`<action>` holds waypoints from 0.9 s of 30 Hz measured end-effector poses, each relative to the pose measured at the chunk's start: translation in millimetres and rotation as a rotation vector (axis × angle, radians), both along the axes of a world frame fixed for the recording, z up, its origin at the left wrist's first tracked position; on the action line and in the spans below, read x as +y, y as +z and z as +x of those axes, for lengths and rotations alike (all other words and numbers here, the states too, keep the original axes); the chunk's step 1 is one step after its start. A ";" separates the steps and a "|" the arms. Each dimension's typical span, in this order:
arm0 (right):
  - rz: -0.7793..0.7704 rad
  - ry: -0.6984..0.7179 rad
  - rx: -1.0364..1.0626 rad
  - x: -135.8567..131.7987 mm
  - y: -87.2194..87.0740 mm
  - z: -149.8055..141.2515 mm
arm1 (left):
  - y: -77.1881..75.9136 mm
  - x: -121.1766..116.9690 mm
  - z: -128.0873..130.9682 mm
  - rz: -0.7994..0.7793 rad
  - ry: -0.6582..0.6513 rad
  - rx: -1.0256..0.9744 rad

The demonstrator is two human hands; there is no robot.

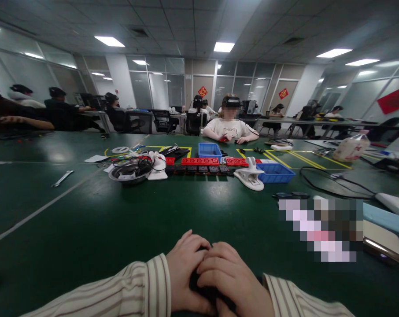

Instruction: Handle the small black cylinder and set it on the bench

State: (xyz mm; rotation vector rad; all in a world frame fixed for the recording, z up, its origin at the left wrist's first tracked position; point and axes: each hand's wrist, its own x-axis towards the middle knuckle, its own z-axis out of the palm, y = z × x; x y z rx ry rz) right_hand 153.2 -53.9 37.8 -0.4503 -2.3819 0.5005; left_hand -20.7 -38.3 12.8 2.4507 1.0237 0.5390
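Note:
Close to the near table edge, my left hand (185, 269) and my right hand (234, 275) are together, fingers curled and touching. Between the palms is a black object (204, 288); both hands are closed around it and cover most of it, so I cannot make out its kind. Striped sleeves reach down to both wrists. Beneath them is the dark green tabletop (127, 229).
Across the middle stand red and black socket modules (199, 169), a metal bowl (130, 176) with cables, a white clip base (250, 176) and blue bins (275, 172). A small wrench (62, 178) lies left. A person (230, 125) sits opposite.

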 end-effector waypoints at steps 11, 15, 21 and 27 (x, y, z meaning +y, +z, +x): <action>-0.077 -0.163 0.132 3.1 -6.4 2.7 | 9.4 -1.1 1.4 0.008 -0.023 0.026; -0.084 -0.215 0.111 2.8 -6.5 1.7 | 8.3 -2.4 0.3 0.064 -0.020 0.033; -0.061 -0.299 0.014 -3.6 -3.9 -3.0 | 4.8 -5.0 0.5 0.088 0.030 0.050; -0.031 -0.164 0.005 -4.5 -0.4 -3.2 | 4.2 -3.0 2.4 0.030 0.022 0.045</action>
